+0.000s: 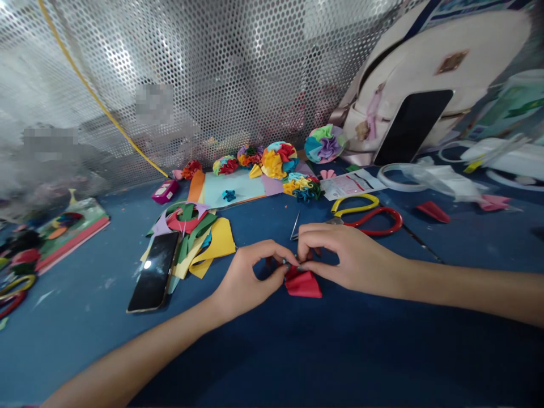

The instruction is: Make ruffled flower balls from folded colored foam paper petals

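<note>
A folded piece of red felt or similar fabric (304,284) hangs between my two hands above the blue table. My left hand (255,277) pinches its upper left edge between thumb and forefinger. From the other side my right hand (340,253) has its thumb and fingertips closed at the same top edge, and the two hands' tips almost meet there. Whether a needle or thread is between the fingertips is too small to tell. Just beyond my right hand lie scissors with one yellow and one red handle (374,221), their blades partly hidden by the hand.
Left of my hands are colourful offcuts (216,241) and a phone (153,275). Behind stand several ruffled flowers (326,143) and coloured sheets (212,187). A pale backpack (420,73) with another phone (414,124) leaning on it stands at the back right, before a perforated metal panel (238,68).
</note>
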Demonstrator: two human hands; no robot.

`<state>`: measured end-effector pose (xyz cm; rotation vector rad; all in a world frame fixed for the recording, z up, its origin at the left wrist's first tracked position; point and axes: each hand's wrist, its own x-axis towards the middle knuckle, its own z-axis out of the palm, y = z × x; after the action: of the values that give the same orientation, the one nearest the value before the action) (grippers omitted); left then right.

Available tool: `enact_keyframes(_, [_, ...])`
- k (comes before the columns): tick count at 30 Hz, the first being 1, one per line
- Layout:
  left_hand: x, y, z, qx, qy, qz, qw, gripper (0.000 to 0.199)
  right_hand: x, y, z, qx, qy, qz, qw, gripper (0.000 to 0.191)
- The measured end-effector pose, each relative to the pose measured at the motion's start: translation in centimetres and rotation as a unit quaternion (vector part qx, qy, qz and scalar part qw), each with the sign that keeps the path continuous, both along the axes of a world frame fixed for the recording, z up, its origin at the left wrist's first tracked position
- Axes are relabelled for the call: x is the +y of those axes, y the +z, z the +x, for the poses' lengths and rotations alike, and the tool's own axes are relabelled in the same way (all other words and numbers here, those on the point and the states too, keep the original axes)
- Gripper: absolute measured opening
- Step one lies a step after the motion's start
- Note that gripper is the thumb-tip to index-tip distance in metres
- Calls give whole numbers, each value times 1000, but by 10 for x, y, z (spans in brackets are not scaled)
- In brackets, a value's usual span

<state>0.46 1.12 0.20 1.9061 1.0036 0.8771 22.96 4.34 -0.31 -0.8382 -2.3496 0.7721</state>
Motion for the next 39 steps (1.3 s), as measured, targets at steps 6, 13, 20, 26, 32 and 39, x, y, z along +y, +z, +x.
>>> enact_keyframes(6, [-2,-2,3,-14,25,-45,999,9,-1,1,0,-7,6,-9,1000,12])
enact_keyframes(13, [-5,-1,4,-58,60,-93,992,27,-3,-1,-1,3,8,46,999,9])
enact_keyframes(20, [-5,-2,3,-31,58,-86,994,25,-4,-4,-2,7,14,126,992,13])
enact_keyframes(26, [-6,-3,0,-13,53,-83,995,22,-4,-3,-1,-6,11,183,983,19])
enact_keyframes(32, [-5,3,1,15,50,-62,997,25,-4,1,-1,-26,18,248,968,26])
enact_keyframes(39, [-3,10,4,33,44,-62,997,33,-6,2,-2,-28,23,247,968,21])
